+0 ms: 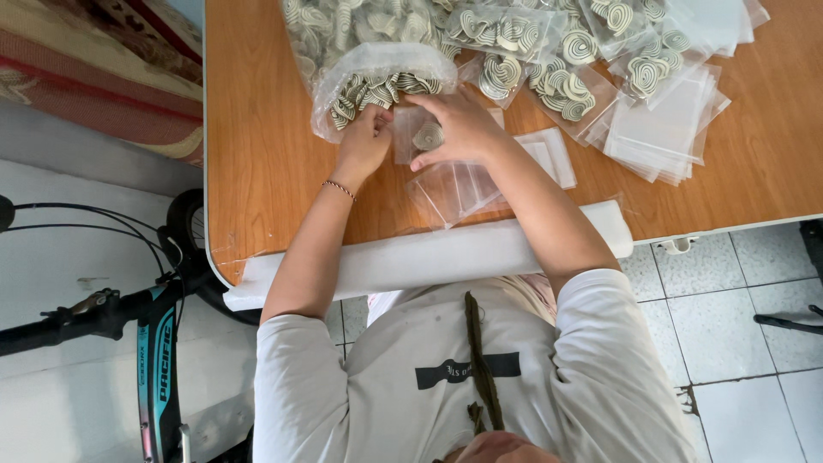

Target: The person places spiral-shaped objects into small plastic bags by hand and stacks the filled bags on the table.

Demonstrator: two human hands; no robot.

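On the orange-brown wooden table, the left hand is reaching into the mouth of a large clear plastic bag of spiral-patterned round pieces. The right hand is pressing a small clear pouch holding, it seems, one spiral piece. Flat empty clear pouches are lying stacked to the right, beside small filled packets.

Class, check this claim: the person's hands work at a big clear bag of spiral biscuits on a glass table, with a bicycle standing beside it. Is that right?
Not quite. The head view shows a wooden table, not glass. The rest holds: the left hand and right hand are at the big clear bag of spiral biscuits, and a bicycle stands beside the table.
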